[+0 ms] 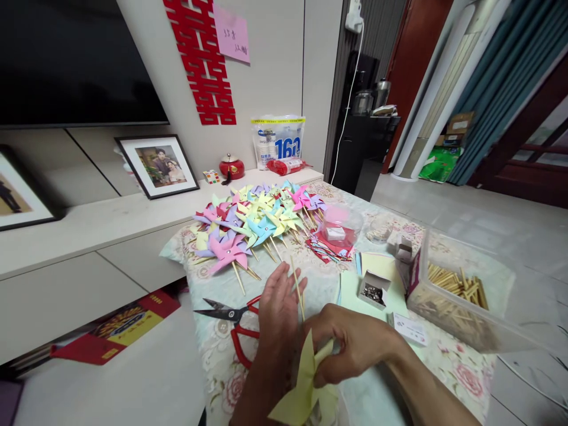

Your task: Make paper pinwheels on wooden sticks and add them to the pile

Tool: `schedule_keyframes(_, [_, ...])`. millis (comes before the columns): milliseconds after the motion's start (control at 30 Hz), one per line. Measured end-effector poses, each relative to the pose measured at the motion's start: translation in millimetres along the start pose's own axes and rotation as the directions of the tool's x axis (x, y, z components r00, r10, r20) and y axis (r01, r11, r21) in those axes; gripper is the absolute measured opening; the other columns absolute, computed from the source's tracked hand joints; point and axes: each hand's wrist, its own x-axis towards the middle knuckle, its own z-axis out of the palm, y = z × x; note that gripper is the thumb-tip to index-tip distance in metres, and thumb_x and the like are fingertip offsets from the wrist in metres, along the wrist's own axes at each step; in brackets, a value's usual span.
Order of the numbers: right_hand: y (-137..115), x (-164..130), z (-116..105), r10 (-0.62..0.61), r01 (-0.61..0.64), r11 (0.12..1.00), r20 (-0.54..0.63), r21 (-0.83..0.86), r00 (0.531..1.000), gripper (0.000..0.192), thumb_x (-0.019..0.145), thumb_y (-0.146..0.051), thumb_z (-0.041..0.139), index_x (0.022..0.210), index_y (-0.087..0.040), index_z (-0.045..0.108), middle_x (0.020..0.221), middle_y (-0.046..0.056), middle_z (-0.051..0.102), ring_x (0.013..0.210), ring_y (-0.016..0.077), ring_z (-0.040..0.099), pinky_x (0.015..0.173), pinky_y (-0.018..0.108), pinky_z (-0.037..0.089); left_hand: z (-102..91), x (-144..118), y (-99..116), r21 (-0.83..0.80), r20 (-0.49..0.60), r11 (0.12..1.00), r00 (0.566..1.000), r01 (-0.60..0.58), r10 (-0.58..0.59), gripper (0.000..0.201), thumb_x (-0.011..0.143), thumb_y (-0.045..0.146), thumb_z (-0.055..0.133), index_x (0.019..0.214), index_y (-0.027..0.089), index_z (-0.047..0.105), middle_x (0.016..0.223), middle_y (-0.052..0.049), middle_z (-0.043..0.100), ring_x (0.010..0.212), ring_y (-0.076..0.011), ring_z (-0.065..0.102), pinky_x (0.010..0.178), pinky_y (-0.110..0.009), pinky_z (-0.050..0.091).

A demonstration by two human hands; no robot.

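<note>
Pale wall with dark television (pixel 75 59), red paper cutout (pixel 202 65), framed photo (pixel 157 165), teal curtains (pixel 497 83), grey floor (pixel 479 219)

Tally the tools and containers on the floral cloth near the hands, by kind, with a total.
Red-handled scissors: 1
Clear plastic box of wooden sticks: 1
Small open cardboard box of metal pins: 1
Clear round plastic tub: 1
Total: 4
The finished paper pinwheels overlap too much to count.

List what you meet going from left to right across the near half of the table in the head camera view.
Red-handled black scissors → left hand holding a thin wooden stick → right hand pinching a pale yellow folded paper pinwheel → small open box of metal pins → clear plastic box of wooden sticks.
</note>
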Motion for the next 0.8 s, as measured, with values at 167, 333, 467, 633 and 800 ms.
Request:
schedule_keyframes(167, [3, 4, 2, 0.021, -0.025, 0.998, 0.076, 0.057, 0.997, 0.026, 0.074, -0.020, 0.075, 0.100, -0.015, 0.079, 0.090, 0.004, 0.075, 0.079, 0.0151, 0.067, 0.073, 0.021, 0.052, 3.4, -1, 3, 0.013, 0.067, 0.997, 0.995, 0.074, -0.074, 0.053, 0.065, 0.026, 0.085, 0.114, 0.014, 0.067, 0.086, -0.005, 0.068, 0.057, -0.0069, 0.056, 0.048, -0.018, 0.043])
schedule_keyframes(333, [2, -12, -16, -0.023, 0.032, 0.987, -0.059, 0.157, 0.998, 0.023, 0.075, -0.026, 0.078, 0.094, -0.013, 0.078, 0.087, 0.005, 0.074, 0.079, 0.0161, 0.066, 0.075, 0.024, 0.052, 6.6, -9, 9, 0.057, 0.098, 0.994, 0.990, 0.097, -0.102, 0.053, 0.068, 0.029, 0.083, 0.118, 0.016, 0.069, 0.084, -0.002, 0.063, 0.050, -0.0012, 0.045, 0.041, -0.014, 0.028])
schedule_keyframes(467, [10, -27, -28, -0.016, 0.126, 0.951, -0.363, 0.282, 0.932, 0.019, 0.075, -0.029, 0.080, 0.086, -0.015, 0.075, 0.079, 0.003, 0.071, 0.073, 0.0152, 0.063, 0.068, 0.025, 0.050, 10.6, -15, 10, 0.091, 0.137, 0.986, 0.979, 0.139, -0.151, 0.055, 0.068, 0.031, 0.083, 0.120, 0.019, 0.069, 0.084, 0.000, 0.060, 0.047, -0.0019, 0.046, 0.038, -0.016, 0.026])
schedule_keyframes(633, [29, -26, -34, -0.114, 0.344, 0.897, -0.606, 0.279, 0.788, 0.016, 0.077, -0.033, 0.080, 0.086, -0.020, 0.075, 0.079, 0.002, 0.069, 0.076, 0.0180, 0.063, 0.076, 0.033, 0.050, 17.0, -24, 8, 0.124, 0.150, 0.981, 0.974, 0.152, -0.170, 0.054, 0.074, 0.033, 0.079, 0.124, 0.020, 0.068, 0.067, 0.005, 0.055, 0.044, -0.0027, 0.044, 0.038, -0.015, 0.029])
schedule_keyframes(800, [33, -17, -36, -0.167, 0.404, 0.883, -0.645, 0.238, 0.746, 0.012, 0.078, -0.031, 0.080, 0.086, -0.023, 0.075, 0.085, 0.003, 0.068, 0.083, 0.0196, 0.062, 0.075, 0.033, 0.048, 19.2, -31, 7, 0.117, 0.210, 0.985, 0.966, 0.127, -0.149, 0.050, 0.068, 0.031, 0.083, 0.116, 0.020, 0.072, 0.065, 0.006, 0.053, 0.041, -0.0033, 0.046, 0.035, -0.016, 0.032])
